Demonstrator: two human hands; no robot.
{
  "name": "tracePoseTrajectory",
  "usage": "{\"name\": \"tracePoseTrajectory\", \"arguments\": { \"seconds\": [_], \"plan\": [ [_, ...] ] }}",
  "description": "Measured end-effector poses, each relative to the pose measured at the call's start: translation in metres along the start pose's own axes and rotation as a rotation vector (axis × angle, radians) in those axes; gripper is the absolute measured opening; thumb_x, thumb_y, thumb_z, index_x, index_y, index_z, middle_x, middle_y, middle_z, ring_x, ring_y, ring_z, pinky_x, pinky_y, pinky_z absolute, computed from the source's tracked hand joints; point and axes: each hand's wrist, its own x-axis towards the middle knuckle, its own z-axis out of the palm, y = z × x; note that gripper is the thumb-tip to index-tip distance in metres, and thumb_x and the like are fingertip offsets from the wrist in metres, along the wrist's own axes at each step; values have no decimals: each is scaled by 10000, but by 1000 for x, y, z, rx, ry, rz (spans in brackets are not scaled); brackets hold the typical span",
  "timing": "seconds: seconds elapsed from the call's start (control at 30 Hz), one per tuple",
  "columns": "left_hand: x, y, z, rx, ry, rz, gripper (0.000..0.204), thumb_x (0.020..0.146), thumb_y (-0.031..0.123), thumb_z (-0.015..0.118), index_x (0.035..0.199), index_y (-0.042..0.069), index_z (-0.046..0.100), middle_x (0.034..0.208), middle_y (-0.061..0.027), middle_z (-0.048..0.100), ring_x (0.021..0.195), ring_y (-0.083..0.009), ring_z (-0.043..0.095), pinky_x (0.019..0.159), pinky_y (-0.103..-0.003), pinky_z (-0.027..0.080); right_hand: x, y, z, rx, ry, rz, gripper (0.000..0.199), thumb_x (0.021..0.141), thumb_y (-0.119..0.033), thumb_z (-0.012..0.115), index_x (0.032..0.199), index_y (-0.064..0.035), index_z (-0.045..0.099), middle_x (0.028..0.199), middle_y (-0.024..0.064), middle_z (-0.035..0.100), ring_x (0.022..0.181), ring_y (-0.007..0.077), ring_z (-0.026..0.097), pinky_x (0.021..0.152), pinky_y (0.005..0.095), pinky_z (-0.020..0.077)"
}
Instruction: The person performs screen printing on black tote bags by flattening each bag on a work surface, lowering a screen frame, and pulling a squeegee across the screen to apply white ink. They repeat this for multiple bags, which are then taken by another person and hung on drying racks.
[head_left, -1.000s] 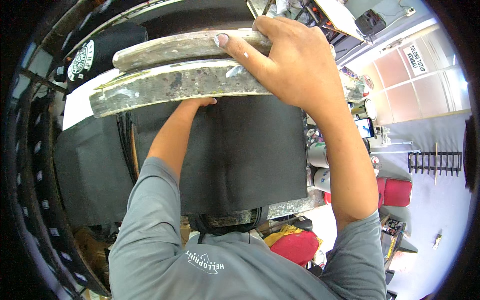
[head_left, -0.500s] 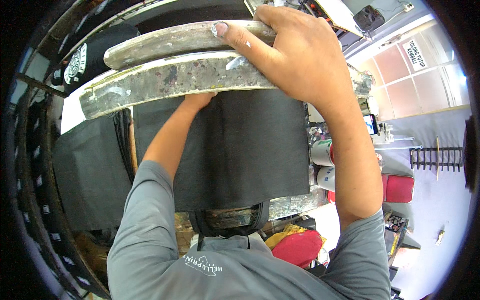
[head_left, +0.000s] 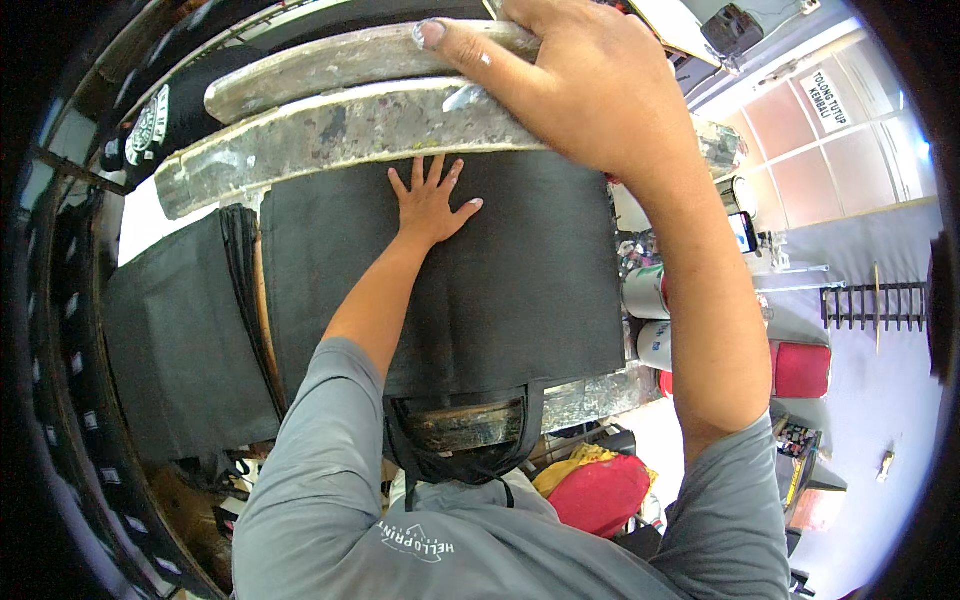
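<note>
gripping a stained frame [head_left: 300,137]: right hand [head_left: 600,95]; left hand [head_left: 428,210] spreads wide on a black bag [head_left: 520,285].

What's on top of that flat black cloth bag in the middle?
The left hand lies spread on the flat black cloth bag, covering the cloth beneath it. The long, paint-stained grey frame, gripped by the right hand, hides the bag's far edge.

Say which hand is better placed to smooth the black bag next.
Probably the left: the left hand is spread palm-down over the black bag and holds nothing, while the right hand is busy gripping the paint-stained frame.
</note>
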Motion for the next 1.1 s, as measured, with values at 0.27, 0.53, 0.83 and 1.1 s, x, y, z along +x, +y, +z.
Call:
{"name": "tracePoseTrajectory", "arguments": {
  "seconds": [0.27,0.53,0.83,1.1],
  "plan": [
    [-2,3,-10,-6,60,-8,968,934,836,490,1685,236,375,1758,-152,271,1621,-467,162,1194,-834,23,2,-1,17,-67,228,-133,779,967,-726,579,1024,22,788,888,245,742,848,436,724,813,483,563],
    [-141,25,-196,-1282,338,-108,908,930,667,723,1545,32,519,1495,-278,597,1427,-514,517,1280,-596,288,-11,2,9,-44,79,-48,760,998,-723,486,931,-3,721,896,237,723,898,372,707,783,510,504],
    [-304,17,-206,-2119,83,-707,1272,912,946,321,1610,-110,193,1543,-345,449,1424,-437,526,1203,-540,460,-87,21,130,-31,-415,9,618,721,-415,935,1195,-112,678,1083,134,740,1097,363,709,875,544,523],
    [-330,1,-123,-2114,-5,-744,1331,923,940,309,1544,-232,195,1524,-400,445,1447,-466,498,1188,-514,474,-184,-8,166,-95,-339,-34,525,756,-314,914,1174,-136,651,1051,81,699,1039,309,679,876,522,455]
  ]
}}
